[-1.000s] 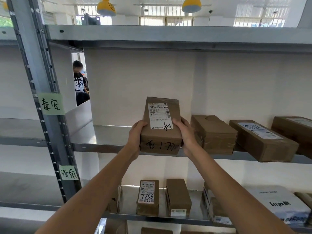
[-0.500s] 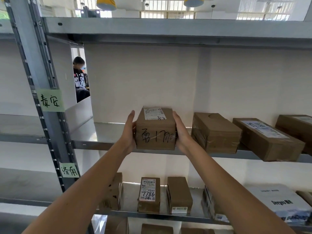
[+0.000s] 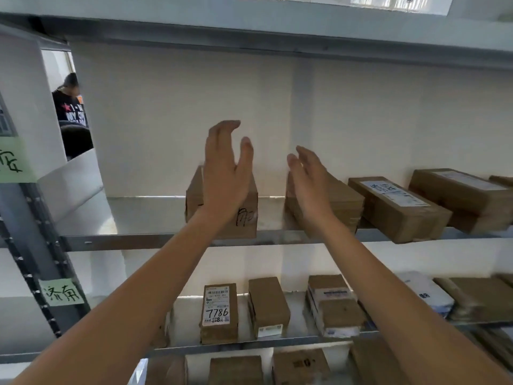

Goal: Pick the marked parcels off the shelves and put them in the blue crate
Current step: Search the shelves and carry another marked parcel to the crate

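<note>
A brown cardboard parcel with black handwriting (image 3: 248, 215) sits on the middle metal shelf (image 3: 138, 241), near its front edge. My left hand (image 3: 226, 173) is raised in front of it with straight fingers, holding nothing. My right hand (image 3: 309, 182) hovers to the parcel's right, fingers straight and empty, in front of a second brown parcel (image 3: 347, 201). Whether either hand touches a parcel cannot be told. The blue crate is not in view.
More brown parcels (image 3: 399, 207) line the middle shelf to the right. The lower shelf holds a parcel marked 7786 (image 3: 219, 312) and several others. A grey upright post with green paper labels (image 3: 62, 291) stands at the left. A person (image 3: 70, 107) sits beyond the shelving.
Both hands have set the handwritten parcel down on the middle shelf and let go of it. They now hover open. The view has moved closer to the shelf.
</note>
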Motion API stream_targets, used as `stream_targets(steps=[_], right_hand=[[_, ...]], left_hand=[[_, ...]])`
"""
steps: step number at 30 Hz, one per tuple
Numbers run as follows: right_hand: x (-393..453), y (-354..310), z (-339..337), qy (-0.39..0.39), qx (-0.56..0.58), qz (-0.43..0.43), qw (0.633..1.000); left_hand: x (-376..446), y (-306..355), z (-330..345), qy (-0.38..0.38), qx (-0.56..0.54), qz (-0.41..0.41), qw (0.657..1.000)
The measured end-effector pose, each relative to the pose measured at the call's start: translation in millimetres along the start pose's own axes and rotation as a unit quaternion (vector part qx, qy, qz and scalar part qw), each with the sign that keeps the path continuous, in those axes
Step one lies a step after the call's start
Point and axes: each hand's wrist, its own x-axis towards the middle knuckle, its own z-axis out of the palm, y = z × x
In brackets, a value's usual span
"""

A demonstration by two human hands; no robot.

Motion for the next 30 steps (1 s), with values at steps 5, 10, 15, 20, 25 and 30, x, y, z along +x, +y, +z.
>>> stream_targets(steps=[5, 10, 15, 20, 25, 30], right_hand=[[28, 4, -66, 0.125, -0.103, -0.045, 0.986], [18, 57, -102, 0.138, -0.055, 0.07, 0.986], [5, 88, -97, 0.057, 0.03, 0.152, 0.986], [13, 98, -99, 0.029, 0.079, 0.182, 0.98], [15, 99, -106, -0.03, 0.084, 0.192, 0.977], [23, 84, -111, -0.036, 0.092, 0.182, 0.978]], left_hand=[[-19, 56, 68, -0.135, -0.125, -0.142, 0.973], [-49, 36, 124, -0.193, -0.136, -0.322, 0.917], [-68, 21, 152, -0.19, -0.176, -0.441, 0.859], [-76, 20, 157, -0.154, -0.188, -0.449, 0.86], [-76, 23, 157, -0.118, -0.197, -0.479, 0.847], [-77, 25, 153, -0.072, -0.223, -0.469, 0.851]])
